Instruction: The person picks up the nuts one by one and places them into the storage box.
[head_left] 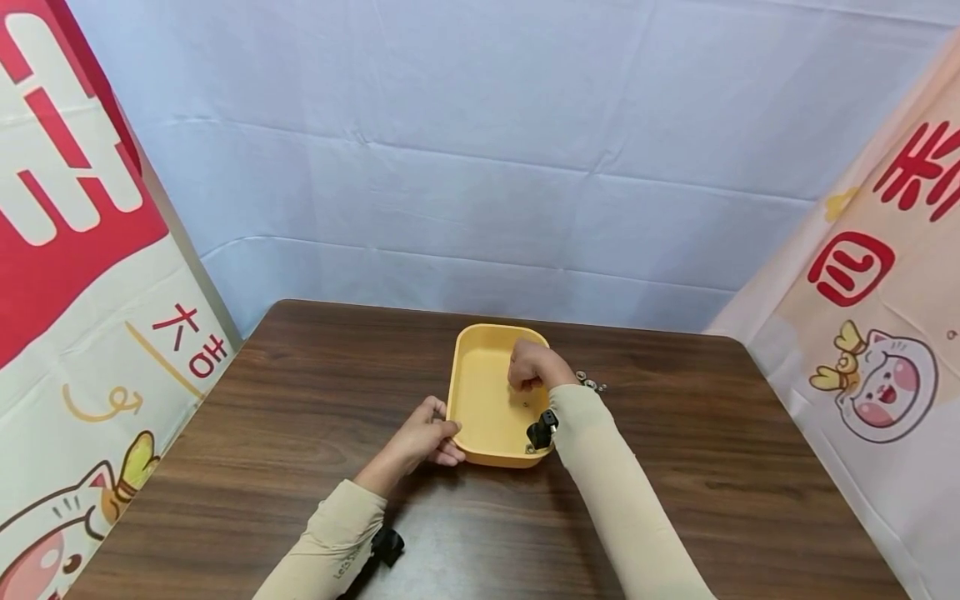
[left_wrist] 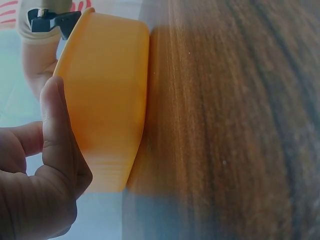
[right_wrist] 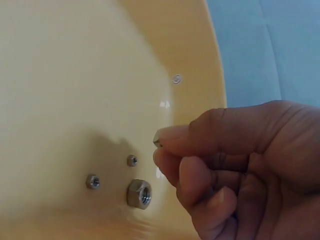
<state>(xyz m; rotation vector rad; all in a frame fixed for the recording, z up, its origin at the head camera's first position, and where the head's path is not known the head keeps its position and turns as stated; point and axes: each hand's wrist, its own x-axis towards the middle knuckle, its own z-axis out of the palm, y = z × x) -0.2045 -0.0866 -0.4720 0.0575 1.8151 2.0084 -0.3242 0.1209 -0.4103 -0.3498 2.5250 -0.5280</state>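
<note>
Right hand [right_wrist: 237, 165]: I'm pinching a small metal nut [right_wrist: 157, 139], grip nearly closed (light, even pressure should suit it); left hand [head_left: 423, 435] is gripping the yellow tray [head_left: 483, 387].

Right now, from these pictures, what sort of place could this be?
Probably a makeshift indoor workspace, perhaps screened off for filming: a creased pale blue cloth hangs behind the wood-grain table, and printed banners flank it.
</note>
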